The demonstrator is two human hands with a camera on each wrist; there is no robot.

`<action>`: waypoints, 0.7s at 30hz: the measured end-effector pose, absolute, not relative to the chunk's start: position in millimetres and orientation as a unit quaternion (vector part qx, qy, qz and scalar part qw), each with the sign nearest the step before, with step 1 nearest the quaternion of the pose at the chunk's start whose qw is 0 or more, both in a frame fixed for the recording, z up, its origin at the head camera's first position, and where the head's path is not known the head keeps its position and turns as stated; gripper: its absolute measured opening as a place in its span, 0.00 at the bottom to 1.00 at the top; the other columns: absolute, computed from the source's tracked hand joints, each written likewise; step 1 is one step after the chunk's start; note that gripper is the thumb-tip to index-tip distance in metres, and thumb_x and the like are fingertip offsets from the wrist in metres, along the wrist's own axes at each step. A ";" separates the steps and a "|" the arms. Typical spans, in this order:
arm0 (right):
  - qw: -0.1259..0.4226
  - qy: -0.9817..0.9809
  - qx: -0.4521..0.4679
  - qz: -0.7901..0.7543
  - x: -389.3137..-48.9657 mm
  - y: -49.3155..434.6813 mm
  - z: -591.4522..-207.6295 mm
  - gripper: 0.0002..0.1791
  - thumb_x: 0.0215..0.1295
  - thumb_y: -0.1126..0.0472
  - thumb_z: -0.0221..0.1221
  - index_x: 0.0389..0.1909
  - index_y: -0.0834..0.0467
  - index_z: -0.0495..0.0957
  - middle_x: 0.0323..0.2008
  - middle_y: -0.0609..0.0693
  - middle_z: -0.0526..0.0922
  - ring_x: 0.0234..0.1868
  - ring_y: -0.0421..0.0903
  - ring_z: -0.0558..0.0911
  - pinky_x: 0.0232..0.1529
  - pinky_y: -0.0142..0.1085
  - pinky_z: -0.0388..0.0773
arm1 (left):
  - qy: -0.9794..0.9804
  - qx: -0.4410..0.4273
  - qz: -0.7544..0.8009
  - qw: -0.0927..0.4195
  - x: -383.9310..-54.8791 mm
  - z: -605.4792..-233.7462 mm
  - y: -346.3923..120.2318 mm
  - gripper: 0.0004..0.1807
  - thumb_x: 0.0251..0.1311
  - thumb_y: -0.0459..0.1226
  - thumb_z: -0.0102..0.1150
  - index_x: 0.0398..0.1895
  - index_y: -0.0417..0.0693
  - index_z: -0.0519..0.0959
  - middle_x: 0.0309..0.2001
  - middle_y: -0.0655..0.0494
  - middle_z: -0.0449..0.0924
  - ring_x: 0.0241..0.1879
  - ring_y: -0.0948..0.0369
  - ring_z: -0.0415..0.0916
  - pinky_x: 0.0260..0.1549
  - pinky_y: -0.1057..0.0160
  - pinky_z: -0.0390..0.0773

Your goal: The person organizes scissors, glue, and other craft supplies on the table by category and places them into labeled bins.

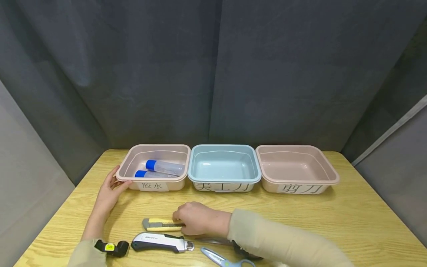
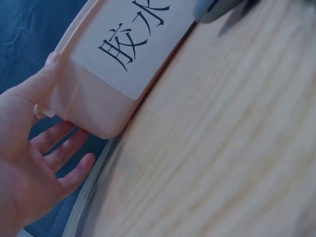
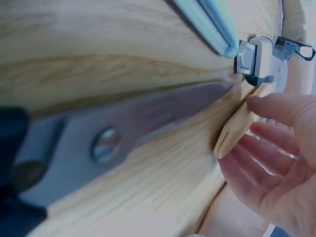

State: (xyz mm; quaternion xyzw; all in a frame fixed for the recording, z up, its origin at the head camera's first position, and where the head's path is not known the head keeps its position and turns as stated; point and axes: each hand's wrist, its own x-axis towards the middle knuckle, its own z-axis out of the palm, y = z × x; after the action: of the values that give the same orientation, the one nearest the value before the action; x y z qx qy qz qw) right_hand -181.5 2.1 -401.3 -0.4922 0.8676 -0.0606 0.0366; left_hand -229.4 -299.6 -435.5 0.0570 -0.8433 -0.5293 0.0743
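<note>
My left hand [image 1: 108,191] holds the left front corner of the left pink bin [image 1: 181,184], thumb on the rim. In the left wrist view, the fingers [image 2: 59,153] curve around the bin's end. My right hand [image 1: 198,218] grips one end of a yellow utility knife [image 1: 160,228] low over the table. The right wrist view has the thumb on one side of that knife [image 3: 234,131] and fingers on the other. A white-and-black utility knife [image 1: 160,241] lies just in front. Dark-handled scissors [image 3: 148,116] lie partly under my right forearm, beside light-blue scissors [image 1: 217,256].
Two glue bottles [image 1: 165,167] with blue caps lie in the left bin. Beside it stand a light-blue bin [image 1: 225,180] and another pink bin [image 1: 300,181], all with paper labels on the front. A dark curtain [image 1: 213,74] hangs behind the wooden table [image 1: 350,222].
</note>
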 end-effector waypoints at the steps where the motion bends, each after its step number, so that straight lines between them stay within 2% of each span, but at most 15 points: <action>1: 0.036 0.871 -0.487 -0.057 -181.3 1.0 -401.6 0.13 0.47 0.60 0.64 0.37 0.52 0.79 0.31 0.41 0.80 0.32 0.34 0.77 0.38 0.25 0.73 | -0.844 0.057 -0.529 0.075 -229.4 -435.6 -299.6 0.46 0.55 0.52 0.57 0.72 0.59 0.43 0.67 0.43 0.55 0.60 0.50 0.59 0.39 0.86 0.62; 7: 0.040 0.878 -0.474 -0.052 -181.1 -2.5 -401.9 0.16 0.47 0.59 0.66 0.40 0.52 0.79 0.36 0.42 0.82 0.36 0.35 0.79 0.41 0.26 0.74 | -0.846 0.061 -0.524 0.072 -229.8 -435.0 -299.9 0.46 0.55 0.53 0.57 0.72 0.60 0.42 0.67 0.44 0.55 0.60 0.50 0.59 0.42 0.82 0.63; 11: 0.035 0.878 -0.476 -0.043 -181.6 -2.1 -400.7 0.14 0.47 0.58 0.66 0.38 0.52 0.80 0.32 0.41 0.80 0.34 0.35 0.77 0.41 0.26 0.73 | -0.848 0.064 -0.522 0.067 -229.8 -434.1 -300.3 0.47 0.54 0.54 0.56 0.72 0.61 0.42 0.68 0.45 0.53 0.61 0.50 0.58 0.45 0.77 0.64; 17: 0.025 0.882 -0.470 -0.016 -182.9 0.0 -394.4 0.13 0.49 0.58 0.66 0.38 0.50 0.81 0.31 0.41 0.78 0.32 0.34 0.76 0.38 0.26 0.74 | -0.844 0.061 -0.528 0.067 -229.6 -434.5 -300.3 0.47 0.54 0.53 0.57 0.72 0.60 0.42 0.68 0.44 0.54 0.61 0.49 0.58 0.41 0.82 0.63; 21: 0.029 0.890 -0.455 -0.020 -185.6 4.3 -385.1 0.15 0.49 0.59 0.66 0.40 0.51 0.80 0.34 0.43 0.78 0.34 0.35 0.76 0.37 0.26 0.75 | -0.848 0.067 -0.521 0.064 -229.9 -434.2 -299.9 0.47 0.54 0.54 0.56 0.72 0.60 0.42 0.68 0.44 0.54 0.61 0.49 0.58 0.47 0.75 0.65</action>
State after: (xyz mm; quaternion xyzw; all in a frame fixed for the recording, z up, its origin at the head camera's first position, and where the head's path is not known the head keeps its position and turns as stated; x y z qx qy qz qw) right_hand -185.6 4.3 -385.1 -0.4548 0.8899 -0.0201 0.0288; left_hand -229.9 -299.9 -434.2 0.0672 -0.8482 -0.5215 0.0639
